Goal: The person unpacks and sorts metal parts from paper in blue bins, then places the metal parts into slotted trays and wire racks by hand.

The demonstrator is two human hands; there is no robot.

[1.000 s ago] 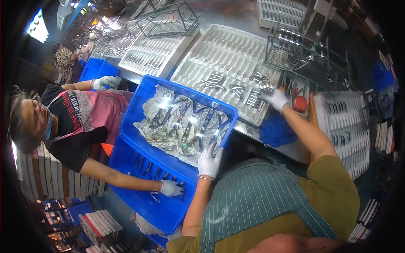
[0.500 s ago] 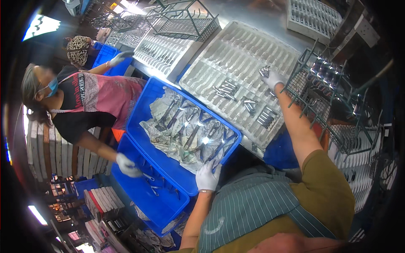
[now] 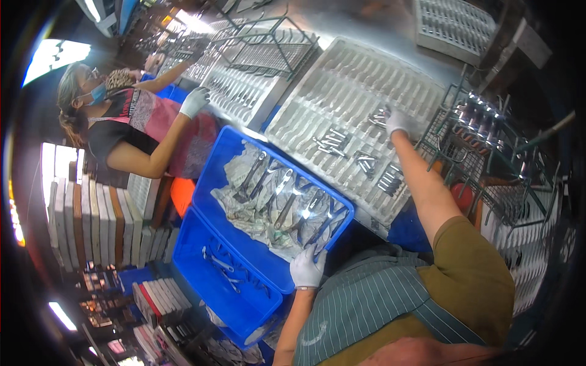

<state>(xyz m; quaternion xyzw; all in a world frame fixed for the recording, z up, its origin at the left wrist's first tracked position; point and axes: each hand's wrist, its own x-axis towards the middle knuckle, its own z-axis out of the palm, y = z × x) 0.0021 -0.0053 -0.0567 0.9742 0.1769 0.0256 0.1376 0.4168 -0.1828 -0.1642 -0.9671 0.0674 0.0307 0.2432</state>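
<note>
Clamped on the blue bin (image 3: 262,259) is our left hand (image 3: 308,269); whether our right hand (image 3: 398,120) grips metal pieces (image 3: 376,117), we cannot tell.

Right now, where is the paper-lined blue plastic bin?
In the head view, the paper-lined blue plastic bin is just left of centre, below-left of the white slotted tray, with the wearer's white-gloved left hand at its lower right edge.

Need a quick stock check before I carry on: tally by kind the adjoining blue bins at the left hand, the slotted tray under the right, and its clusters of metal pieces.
Blue bins: 2
Slotted tray: 1
Metal-piece clusters: 4, including one at the right hand
Total: 7
</note>
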